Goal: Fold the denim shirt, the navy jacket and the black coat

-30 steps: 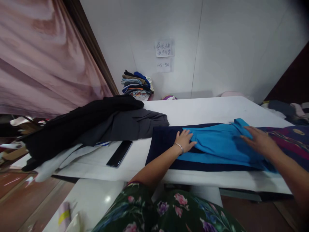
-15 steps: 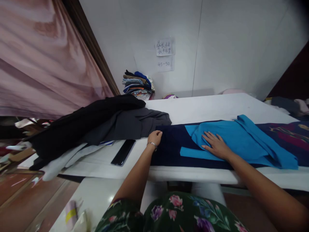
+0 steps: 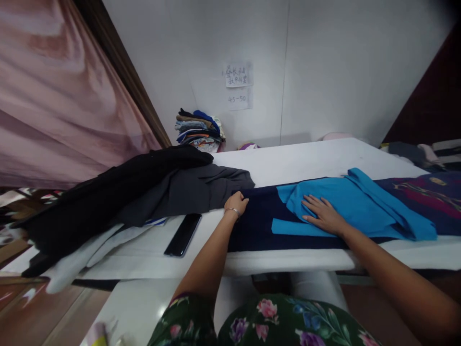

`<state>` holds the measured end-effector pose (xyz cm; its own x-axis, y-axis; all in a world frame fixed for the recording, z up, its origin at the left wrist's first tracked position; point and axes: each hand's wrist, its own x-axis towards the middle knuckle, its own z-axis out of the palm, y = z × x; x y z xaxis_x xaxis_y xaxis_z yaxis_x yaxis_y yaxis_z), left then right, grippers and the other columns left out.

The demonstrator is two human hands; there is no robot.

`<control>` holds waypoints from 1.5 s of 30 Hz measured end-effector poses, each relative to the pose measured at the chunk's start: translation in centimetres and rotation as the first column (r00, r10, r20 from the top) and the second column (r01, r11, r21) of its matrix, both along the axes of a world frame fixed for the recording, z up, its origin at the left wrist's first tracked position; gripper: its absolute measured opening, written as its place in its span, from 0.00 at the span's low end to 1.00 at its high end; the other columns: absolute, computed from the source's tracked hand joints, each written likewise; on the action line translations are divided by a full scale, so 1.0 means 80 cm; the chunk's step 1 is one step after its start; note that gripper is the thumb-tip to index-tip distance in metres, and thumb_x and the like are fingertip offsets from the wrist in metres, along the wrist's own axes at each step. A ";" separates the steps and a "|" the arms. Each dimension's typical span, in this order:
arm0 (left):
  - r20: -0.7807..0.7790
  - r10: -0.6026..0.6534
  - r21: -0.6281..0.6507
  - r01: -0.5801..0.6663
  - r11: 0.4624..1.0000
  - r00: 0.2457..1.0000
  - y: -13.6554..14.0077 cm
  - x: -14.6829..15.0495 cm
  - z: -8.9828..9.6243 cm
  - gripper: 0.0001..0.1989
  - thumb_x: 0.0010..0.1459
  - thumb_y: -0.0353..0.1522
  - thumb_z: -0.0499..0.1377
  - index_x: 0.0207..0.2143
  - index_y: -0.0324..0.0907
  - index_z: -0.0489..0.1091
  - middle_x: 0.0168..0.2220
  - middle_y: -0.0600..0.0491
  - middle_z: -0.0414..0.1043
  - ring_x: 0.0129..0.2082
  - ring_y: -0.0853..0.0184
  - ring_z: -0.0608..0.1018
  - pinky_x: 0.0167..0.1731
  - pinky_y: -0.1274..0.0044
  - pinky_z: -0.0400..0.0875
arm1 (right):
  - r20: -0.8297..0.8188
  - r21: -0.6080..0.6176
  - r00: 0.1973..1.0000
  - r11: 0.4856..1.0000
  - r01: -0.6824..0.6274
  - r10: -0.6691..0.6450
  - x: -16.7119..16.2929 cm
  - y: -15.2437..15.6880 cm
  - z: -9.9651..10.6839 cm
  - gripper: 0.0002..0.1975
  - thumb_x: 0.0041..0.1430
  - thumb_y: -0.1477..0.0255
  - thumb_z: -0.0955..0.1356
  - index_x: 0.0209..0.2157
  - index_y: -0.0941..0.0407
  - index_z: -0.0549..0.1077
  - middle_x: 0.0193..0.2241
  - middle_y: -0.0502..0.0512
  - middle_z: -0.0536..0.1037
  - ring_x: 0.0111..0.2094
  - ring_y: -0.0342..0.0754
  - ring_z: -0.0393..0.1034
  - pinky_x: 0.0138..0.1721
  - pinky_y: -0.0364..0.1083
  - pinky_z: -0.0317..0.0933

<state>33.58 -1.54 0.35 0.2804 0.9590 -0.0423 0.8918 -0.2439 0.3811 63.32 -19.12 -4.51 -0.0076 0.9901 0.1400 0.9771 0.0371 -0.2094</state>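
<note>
A dark navy garment [image 3: 257, 218] lies spread along the table's front, with a bright blue fabric part [image 3: 367, 206] folded over its middle. Its far right section [image 3: 414, 190] has a maroon and gold pattern. At the garment's left edge, my left hand [image 3: 236, 205] has its fingers curled closed on the navy cloth. My right hand [image 3: 324, 215] rests flat on the blue fabric, fingers spread. Below it a narrow blue strip [image 3: 293, 228] lies across the navy cloth.
Left of my left hand are a black phone [image 3: 183, 234], a dark grey garment [image 3: 194, 190] and a black garment [image 3: 108, 192] over pale cloth. Folded clothes [image 3: 200, 129] are stacked by the wall. A pink curtain [image 3: 65, 96] hangs at left. The table [image 3: 288, 163] is white.
The view has shifted slightly, so the wall and papers appear a little further left. Both hands keep about the same places on the garment.
</note>
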 end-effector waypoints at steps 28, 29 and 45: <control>0.037 -0.477 0.302 0.445 0.843 0.878 -0.039 0.074 0.053 0.17 0.61 0.40 0.51 0.49 0.45 0.70 0.52 0.50 0.71 0.53 0.63 0.71 0.54 0.74 0.62 | -0.025 -0.030 0.995 0.995 0.099 -0.100 -0.068 0.054 0.022 0.38 0.58 0.47 0.59 0.63 0.56 0.58 0.64 0.66 0.54 0.65 0.60 0.43 0.61 0.64 0.36; 0.040 -0.563 0.273 0.533 0.801 0.825 -0.046 0.092 0.050 0.18 0.62 0.39 0.50 0.51 0.45 0.68 0.55 0.51 0.69 0.55 0.65 0.69 0.56 0.75 0.59 | -0.036 -0.027 0.994 0.995 0.098 -0.099 -0.068 0.054 0.022 0.38 0.58 0.47 0.60 0.63 0.56 0.57 0.64 0.66 0.54 0.65 0.60 0.43 0.62 0.63 0.36; -0.102 -0.636 0.093 0.644 0.760 0.765 -0.065 0.135 -0.027 0.24 0.64 0.41 0.46 0.60 0.45 0.59 0.64 0.51 0.57 0.65 0.64 0.56 0.64 0.66 0.44 | -0.021 -0.117 0.892 0.887 0.446 -0.451 0.078 0.075 0.055 0.34 0.60 0.51 0.58 0.63 0.54 0.58 0.64 0.61 0.54 0.66 0.61 0.40 0.62 0.65 0.34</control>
